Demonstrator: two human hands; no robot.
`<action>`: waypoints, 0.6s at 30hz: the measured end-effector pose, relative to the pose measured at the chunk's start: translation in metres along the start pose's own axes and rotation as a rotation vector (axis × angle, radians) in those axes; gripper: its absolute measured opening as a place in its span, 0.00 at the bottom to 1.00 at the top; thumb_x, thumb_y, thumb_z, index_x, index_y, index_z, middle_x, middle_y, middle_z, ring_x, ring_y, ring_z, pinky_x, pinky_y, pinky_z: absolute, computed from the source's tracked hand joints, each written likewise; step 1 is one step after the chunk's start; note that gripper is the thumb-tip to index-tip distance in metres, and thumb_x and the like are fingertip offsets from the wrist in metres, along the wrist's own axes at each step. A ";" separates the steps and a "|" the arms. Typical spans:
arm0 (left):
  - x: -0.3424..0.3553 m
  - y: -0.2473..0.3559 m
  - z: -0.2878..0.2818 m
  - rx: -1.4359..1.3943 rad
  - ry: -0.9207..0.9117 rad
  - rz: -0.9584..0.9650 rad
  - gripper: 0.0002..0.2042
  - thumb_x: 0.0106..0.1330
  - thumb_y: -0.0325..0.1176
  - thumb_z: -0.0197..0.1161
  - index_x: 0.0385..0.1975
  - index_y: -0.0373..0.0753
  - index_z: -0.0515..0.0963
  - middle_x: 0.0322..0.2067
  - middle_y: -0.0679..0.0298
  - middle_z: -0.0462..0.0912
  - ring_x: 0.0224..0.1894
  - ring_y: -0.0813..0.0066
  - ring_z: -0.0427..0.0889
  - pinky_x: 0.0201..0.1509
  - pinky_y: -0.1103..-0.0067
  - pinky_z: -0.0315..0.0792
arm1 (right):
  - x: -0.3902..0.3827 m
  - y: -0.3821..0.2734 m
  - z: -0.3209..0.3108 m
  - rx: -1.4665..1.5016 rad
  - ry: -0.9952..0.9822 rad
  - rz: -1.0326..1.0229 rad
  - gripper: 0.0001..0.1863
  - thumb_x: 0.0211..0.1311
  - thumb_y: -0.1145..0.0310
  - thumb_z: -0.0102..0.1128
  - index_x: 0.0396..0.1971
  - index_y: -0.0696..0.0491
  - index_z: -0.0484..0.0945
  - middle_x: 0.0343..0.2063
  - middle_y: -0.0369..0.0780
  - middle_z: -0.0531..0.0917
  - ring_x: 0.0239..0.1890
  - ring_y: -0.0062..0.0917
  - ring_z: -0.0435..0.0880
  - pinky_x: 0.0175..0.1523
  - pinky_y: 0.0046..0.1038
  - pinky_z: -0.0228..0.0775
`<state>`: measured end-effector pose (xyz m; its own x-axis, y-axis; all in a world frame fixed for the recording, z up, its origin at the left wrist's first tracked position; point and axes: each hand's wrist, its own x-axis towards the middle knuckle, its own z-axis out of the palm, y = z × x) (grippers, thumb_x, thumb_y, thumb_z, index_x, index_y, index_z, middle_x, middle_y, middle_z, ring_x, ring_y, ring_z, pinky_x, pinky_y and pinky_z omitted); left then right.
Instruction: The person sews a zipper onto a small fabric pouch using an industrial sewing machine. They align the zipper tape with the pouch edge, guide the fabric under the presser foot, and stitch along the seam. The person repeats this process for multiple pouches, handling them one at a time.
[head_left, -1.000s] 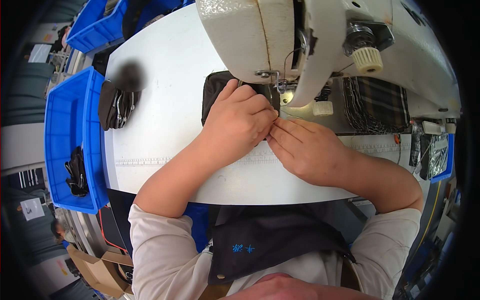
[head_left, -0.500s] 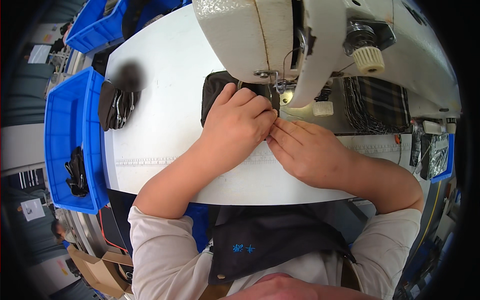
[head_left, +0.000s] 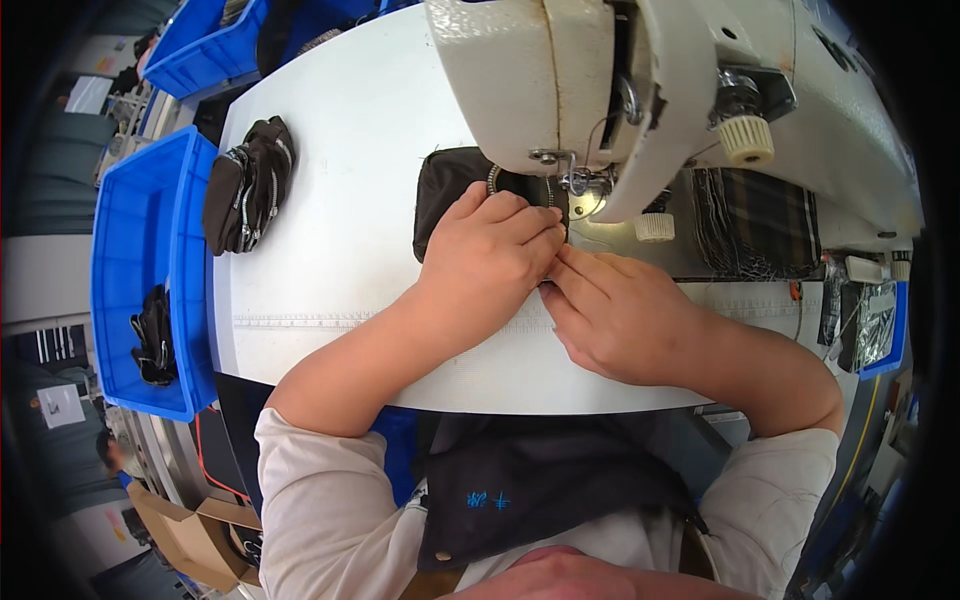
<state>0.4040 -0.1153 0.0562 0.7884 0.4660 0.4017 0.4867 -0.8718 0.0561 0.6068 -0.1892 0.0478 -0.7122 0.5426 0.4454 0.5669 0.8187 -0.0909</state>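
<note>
A dark brown fabric pouch (head_left: pixel 445 190) with a metal zipper lies on the white table, just left of the sewing machine's presser foot (head_left: pixel 585 182). My left hand (head_left: pixel 490 250) rests over it, its fingers bent and pressed together at the pouch's near right edge. Against those fingertips, my right hand (head_left: pixel 620 310) is closed in a pinch at the same corner. Both hands hide the part of the fabric they hold. Loose thread shows beside the needle plate (head_left: pixel 590 207).
Several dark zippered pouches (head_left: pixel 248 190) are heaped at the table's left edge. Left of them stands a blue bin (head_left: pixel 135 220) with a dark pouch inside. Stacked dark fabric pieces (head_left: pixel 755 225) lie right of the needle, under the white machine head (head_left: pixel 520 90). A ruler strip (head_left: pixel 300 321) crosses the table.
A blurred dark thing above the left heap is gone; the heap now reaches farther back. The view has shifted slightly. My hands keep their hold beside the needle.
</note>
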 end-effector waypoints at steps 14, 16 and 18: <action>0.004 -0.002 0.012 0.018 0.016 -0.029 0.10 0.57 0.33 0.64 0.37 0.39 0.86 0.37 0.70 0.83 0.42 0.69 0.79 0.48 0.70 0.75 | 0.003 0.008 0.001 -0.043 -0.028 0.048 0.20 0.51 0.69 0.67 0.43 0.65 0.84 0.45 0.53 0.86 0.51 0.42 0.86 0.52 0.36 0.81; 0.006 -0.004 0.014 0.051 0.021 -0.033 0.11 0.57 0.33 0.65 0.38 0.39 0.86 0.37 0.70 0.83 0.42 0.69 0.79 0.48 0.69 0.75 | 0.005 0.010 -0.001 -0.025 -0.041 0.070 0.22 0.49 0.69 0.69 0.45 0.65 0.83 0.47 0.52 0.85 0.53 0.41 0.85 0.52 0.35 0.81; 0.008 -0.006 0.015 0.022 0.016 -0.036 0.12 0.56 0.33 0.65 0.38 0.39 0.86 0.36 0.69 0.82 0.43 0.69 0.79 0.49 0.69 0.75 | 0.004 0.012 0.000 -0.008 -0.046 0.094 0.24 0.47 0.68 0.70 0.45 0.64 0.82 0.47 0.51 0.84 0.53 0.41 0.85 0.51 0.34 0.81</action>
<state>0.4127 -0.1045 0.0453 0.7642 0.4940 0.4146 0.5228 -0.8510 0.0503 0.6109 -0.1771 0.0483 -0.6736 0.6255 0.3937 0.6355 0.7622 -0.1235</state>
